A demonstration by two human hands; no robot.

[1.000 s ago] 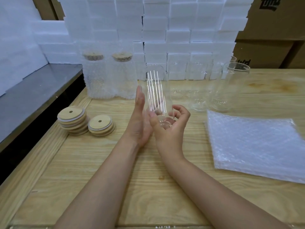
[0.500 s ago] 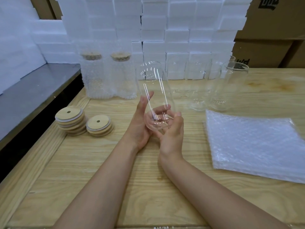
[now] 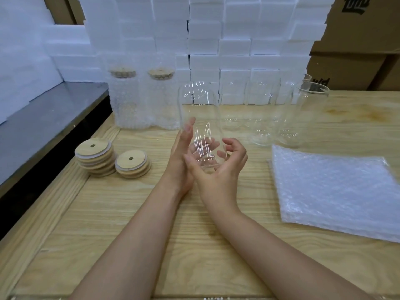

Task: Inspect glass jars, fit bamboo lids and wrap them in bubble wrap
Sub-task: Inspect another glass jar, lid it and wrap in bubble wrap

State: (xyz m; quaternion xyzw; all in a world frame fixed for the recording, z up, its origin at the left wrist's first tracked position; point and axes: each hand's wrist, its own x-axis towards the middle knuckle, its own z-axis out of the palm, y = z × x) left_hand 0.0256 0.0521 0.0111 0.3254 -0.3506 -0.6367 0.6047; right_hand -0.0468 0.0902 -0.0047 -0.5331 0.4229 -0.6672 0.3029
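A clear glass jar stands tilted in the air above the wooden table, its base cradled between both hands. My left hand lies against its left side with fingers stretched up. My right hand cups the base from below and the right, fingers curled. Two stacks of bamboo lids sit to the left. A pile of bubble wrap sheets lies to the right. Two wrapped, lidded jars stand behind on the left.
Several bare glass jars stand at the back right of the table. White foam blocks are stacked as a wall behind them, cardboard boxes at the far right. A dark grey shelf runs along the left edge.
The jar has been turned in my hands. My right hand has gone from gripping the base closed to cupping it with curled fingers, and my left fingers have straightened up along the side.
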